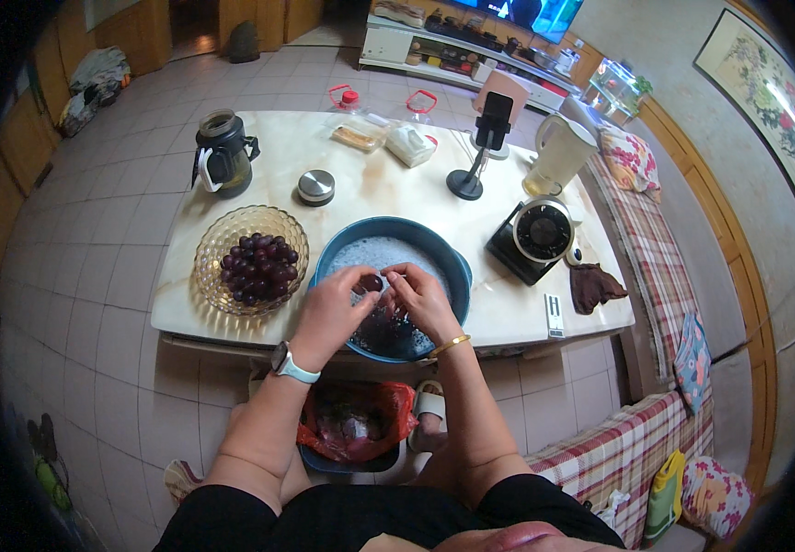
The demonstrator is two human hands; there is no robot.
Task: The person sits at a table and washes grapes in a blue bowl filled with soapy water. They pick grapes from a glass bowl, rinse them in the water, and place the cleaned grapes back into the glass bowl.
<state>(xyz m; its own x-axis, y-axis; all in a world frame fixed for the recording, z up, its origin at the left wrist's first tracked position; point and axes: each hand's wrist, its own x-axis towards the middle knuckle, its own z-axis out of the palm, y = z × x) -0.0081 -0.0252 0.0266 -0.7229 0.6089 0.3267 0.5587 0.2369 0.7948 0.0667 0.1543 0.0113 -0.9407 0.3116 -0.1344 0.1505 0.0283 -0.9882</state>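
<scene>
A blue plastic basin (461,276) with foamy water stands near the table's front edge, dark grapes partly under the water. Over it, my left hand (342,303) pinches a dark grape (370,283) between thumb and fingers. Close on its right, my right hand (421,297) has its thumb and forefinger near together by the grape; whether something small is between them, I cannot tell. To the left, an amber glass bowl (207,255) holds a heap of dark grapes (259,269).
The marble-topped table (397,200) also bears a dark jug (228,155), a metal lid (316,186), a phone on a stand (494,117), a pitcher (559,155), an electric kettle (542,231) and a brown cloth (592,286). A bin with a red bag (397,407) stands below the table.
</scene>
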